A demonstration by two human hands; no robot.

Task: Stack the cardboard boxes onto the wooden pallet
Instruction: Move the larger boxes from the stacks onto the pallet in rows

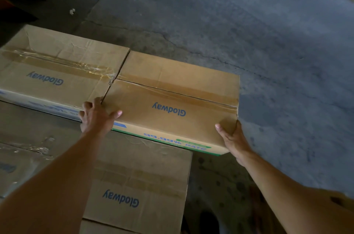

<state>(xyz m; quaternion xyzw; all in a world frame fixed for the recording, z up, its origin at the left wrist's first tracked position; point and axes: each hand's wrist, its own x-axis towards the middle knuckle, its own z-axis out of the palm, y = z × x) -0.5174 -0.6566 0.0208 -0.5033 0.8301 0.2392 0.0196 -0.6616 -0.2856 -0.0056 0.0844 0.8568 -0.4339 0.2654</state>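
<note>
Left grip and right grip are closed round the near corners of the box, judged stiff, weighty, best supported underneath.

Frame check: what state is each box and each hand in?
Right upper box, taped shut, butted against its neighbour.
Left upper box, taped shut, tape wrinkled.
Lower front box, taped shut.
Left hand, grips the right upper box's near-left corner.
Right hand, grips its near-right corner.

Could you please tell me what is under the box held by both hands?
Under the held box a lower Glodway box shows, which its right end overhangs above the concrete floor. Whatever else lies beneath is covered by the box itself.
</note>
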